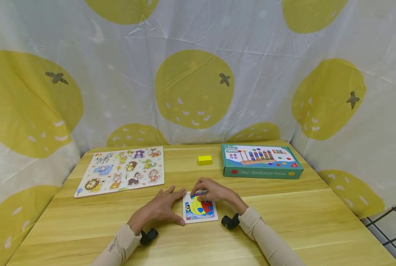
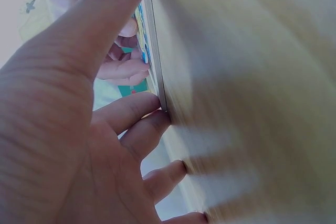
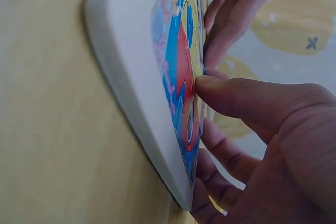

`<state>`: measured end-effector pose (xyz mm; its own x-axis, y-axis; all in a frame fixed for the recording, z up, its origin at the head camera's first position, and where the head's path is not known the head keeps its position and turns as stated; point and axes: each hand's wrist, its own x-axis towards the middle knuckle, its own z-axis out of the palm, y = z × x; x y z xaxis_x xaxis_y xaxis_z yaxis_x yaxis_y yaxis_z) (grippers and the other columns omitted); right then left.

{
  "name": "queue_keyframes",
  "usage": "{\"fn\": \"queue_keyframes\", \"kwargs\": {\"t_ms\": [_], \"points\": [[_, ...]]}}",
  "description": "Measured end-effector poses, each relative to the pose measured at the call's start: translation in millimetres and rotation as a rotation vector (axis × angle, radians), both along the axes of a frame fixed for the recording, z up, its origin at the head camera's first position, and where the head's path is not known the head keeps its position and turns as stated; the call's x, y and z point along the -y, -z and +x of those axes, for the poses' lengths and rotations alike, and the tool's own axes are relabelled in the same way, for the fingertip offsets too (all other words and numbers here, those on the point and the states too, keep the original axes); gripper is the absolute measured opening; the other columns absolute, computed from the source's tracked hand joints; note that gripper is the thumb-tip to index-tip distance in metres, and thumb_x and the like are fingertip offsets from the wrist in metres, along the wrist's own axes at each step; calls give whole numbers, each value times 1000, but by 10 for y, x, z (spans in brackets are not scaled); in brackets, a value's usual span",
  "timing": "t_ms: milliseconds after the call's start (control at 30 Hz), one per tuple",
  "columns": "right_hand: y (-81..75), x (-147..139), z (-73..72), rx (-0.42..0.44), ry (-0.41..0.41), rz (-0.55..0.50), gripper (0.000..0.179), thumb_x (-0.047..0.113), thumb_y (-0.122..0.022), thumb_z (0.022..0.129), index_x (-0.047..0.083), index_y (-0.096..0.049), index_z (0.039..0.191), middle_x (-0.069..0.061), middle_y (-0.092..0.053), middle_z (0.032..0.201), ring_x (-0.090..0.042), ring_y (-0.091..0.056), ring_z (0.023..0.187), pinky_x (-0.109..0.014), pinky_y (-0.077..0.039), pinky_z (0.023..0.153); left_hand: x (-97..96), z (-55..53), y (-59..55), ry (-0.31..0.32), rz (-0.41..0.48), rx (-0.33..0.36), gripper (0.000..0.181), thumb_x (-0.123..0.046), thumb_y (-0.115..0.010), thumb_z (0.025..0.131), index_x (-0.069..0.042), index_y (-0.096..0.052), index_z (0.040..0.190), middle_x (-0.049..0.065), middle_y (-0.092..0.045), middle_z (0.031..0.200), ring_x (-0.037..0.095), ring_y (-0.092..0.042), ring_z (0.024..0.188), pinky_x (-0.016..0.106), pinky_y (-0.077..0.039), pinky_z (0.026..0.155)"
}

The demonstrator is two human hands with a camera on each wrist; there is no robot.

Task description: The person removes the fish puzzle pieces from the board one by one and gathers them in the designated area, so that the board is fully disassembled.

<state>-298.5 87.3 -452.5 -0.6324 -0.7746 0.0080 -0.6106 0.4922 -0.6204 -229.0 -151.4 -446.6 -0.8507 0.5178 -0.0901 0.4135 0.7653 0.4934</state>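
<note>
A small square jigsaw puzzle with a red, yellow and blue fish lies in a pale frame on the table. My left hand rests with fingers spread, its thumb and index finger along the puzzle's left edge. In the left wrist view, other fingertips of that hand touch the tabletop. My right hand bends over the puzzle's far side, thumb and fingers pinching at a blue puzzle piece near the top of the fish. The right wrist view shows the thumb on the picture surface; the fingers partly hide the piece.
A large animal puzzle board lies at the back left. A yellow block stands at the back middle. A green Ring Challenge Game box is at the back right. A fruit-print curtain hangs behind the table.
</note>
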Motion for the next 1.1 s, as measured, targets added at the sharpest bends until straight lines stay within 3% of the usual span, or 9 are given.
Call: {"fn": "queue_keyframes", "kwargs": {"t_ms": [367,567,800,1100], "points": [[-31,1,28,-23,18,2,23,5,-68,84,15,-74,104,1,-55,102,-18,-46,97,-28,-37,82,-3,19,0,-4,-3,4,101,-61,-78,65,-15,-42,147,2,-36,153,39,-18,144,68,-8,110],[-14,-28,-7,33,3,-46,26,2,-62,88,14,-73,108,2,-59,101,-18,-51,97,-29,-43,86,-5,13,0,-5,9,2,100,-60,-79,65,-15,-42,146,3,-37,153,40,-19,144,69,-8,109],[-16,-79,-25,154,22,-86,35,-6,-57,88,7,-65,119,-3,-64,115,-17,-58,103,-32,-47,96,-4,15,-7,-7,7,1,101,-59,-79,65,-14,-41,147,3,-36,153,40,-18,144,68,-7,110],[23,-117,-42,158,29,-62,34,-8,-56,89,9,-66,117,-1,-62,113,-16,-56,103,-31,-47,97,-4,9,2,-6,9,-5,101,-59,-80,65,-14,-42,146,4,-37,153,40,-18,144,69,-7,110]]}}
